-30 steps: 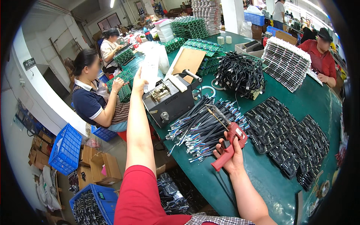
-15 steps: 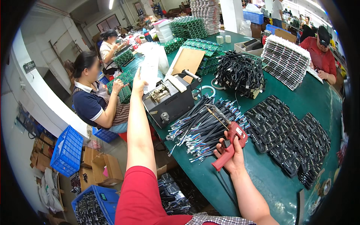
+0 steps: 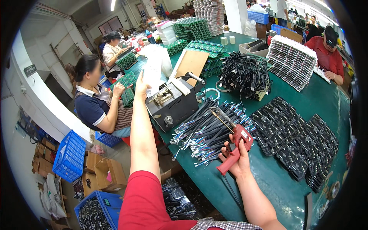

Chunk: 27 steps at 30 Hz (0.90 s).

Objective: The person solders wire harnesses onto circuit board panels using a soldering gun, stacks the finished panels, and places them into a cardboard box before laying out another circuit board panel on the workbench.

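My right hand (image 3: 240, 164) is wrapped round the red handle of a soldering gun (image 3: 242, 135). Its metal tip and thin feed tube point up and left, above a pile of black cables (image 3: 201, 130) with stripped coloured wire ends. Stretched far forward, my left hand (image 3: 142, 87) grips the edge of a white printed sheet (image 3: 152, 74); some of its fingers are hidden. Just right of that hand stands a black box-shaped machine (image 3: 172, 105) with a knob and a metal mechanism on top.
Black circuit boards (image 3: 295, 138) lie in overlapping rows at right on the green table (image 3: 199, 174). Behind are a heap of black cables (image 3: 245, 74), green board stacks (image 3: 191, 28) and white stacked panels (image 3: 292, 61). A co-worker (image 3: 96, 96) sits at left, near blue crates (image 3: 69, 155).
Both my hands stay almost in place, still holding the sheet and the soldering gun. The view has shifted very slightly. The co-worker at left has moved the hands and green board a little.
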Each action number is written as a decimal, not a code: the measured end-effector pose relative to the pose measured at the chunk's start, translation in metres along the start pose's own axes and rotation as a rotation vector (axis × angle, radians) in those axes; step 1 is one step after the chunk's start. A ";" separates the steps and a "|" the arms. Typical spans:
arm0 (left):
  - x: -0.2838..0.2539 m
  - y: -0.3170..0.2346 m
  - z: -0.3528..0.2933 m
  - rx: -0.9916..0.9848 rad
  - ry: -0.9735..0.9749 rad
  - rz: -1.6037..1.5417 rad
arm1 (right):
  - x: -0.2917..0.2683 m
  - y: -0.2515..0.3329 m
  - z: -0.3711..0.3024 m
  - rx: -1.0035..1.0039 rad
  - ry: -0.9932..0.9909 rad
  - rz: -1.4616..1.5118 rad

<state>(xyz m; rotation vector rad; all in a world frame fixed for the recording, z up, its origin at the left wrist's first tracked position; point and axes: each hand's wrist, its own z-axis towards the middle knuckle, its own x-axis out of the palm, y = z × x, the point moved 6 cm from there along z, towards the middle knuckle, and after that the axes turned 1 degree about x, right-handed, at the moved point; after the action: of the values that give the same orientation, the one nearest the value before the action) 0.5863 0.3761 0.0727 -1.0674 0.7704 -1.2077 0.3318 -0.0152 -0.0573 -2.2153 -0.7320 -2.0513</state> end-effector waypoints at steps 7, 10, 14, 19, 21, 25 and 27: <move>0.002 -0.001 -0.001 -0.002 0.006 0.004 | -0.001 0.001 0.000 -0.009 -0.015 -0.005; 0.001 -0.001 -0.001 0.005 0.004 0.001 | -0.001 0.000 0.000 -0.006 -0.027 -0.004; 0.001 0.000 -0.001 0.010 0.002 0.012 | 0.000 0.000 0.000 -0.001 -0.014 -0.004; 0.000 0.001 0.000 -0.005 0.004 0.002 | 0.000 0.001 -0.001 -0.003 -0.019 0.005; 0.000 0.002 0.000 -0.004 0.002 0.006 | 0.001 0.001 -0.001 0.000 -0.002 0.006; -0.001 0.002 0.001 0.005 -0.001 -0.001 | 0.000 0.001 -0.001 -0.008 -0.012 0.000; -0.001 0.002 0.001 -0.001 -0.001 0.011 | 0.001 0.001 -0.001 -0.001 0.004 0.002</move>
<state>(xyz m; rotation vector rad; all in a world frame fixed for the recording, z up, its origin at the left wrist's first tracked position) 0.5881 0.3776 0.0710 -1.0633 0.7749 -1.1978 0.3315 -0.0157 -0.0565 -2.2113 -0.7278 -2.0547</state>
